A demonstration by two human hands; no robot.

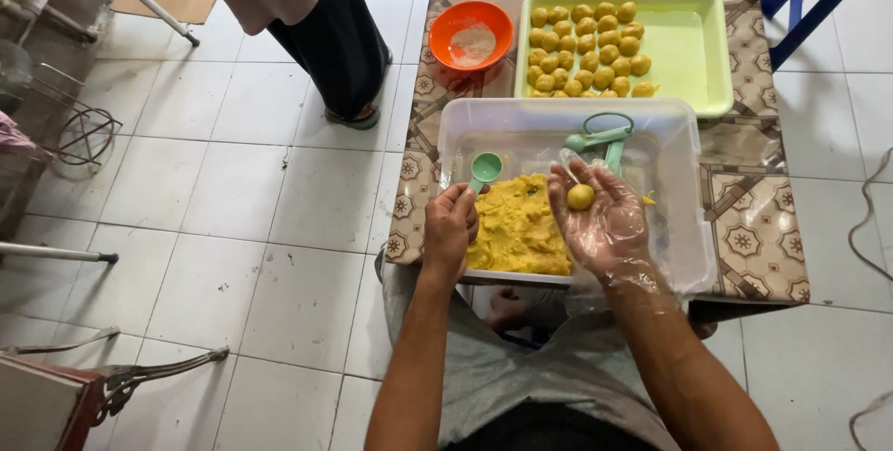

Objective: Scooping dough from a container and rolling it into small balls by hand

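Note:
My right hand (605, 218), in a clear plastic glove, is held palm up over a clear plastic tub (684, 172) with a small yellow dough ball (580, 196) resting on its fingers. My left hand (449, 228) grips the handle of a small green measuring spoon (485, 168) at the tub's left edge. A mound of yellow dough (517, 225) fills the tub's near left part. Teal measuring spoons on a ring (600, 137) lie in the tub's far side.
Behind the tub, a light green tray (688, 51) holds several rolled yellow balls (586, 46). An orange bowl (471, 34) of white powder sits left of it. A person (316, 14) stands on the tiled floor left of the patterned table (753, 228).

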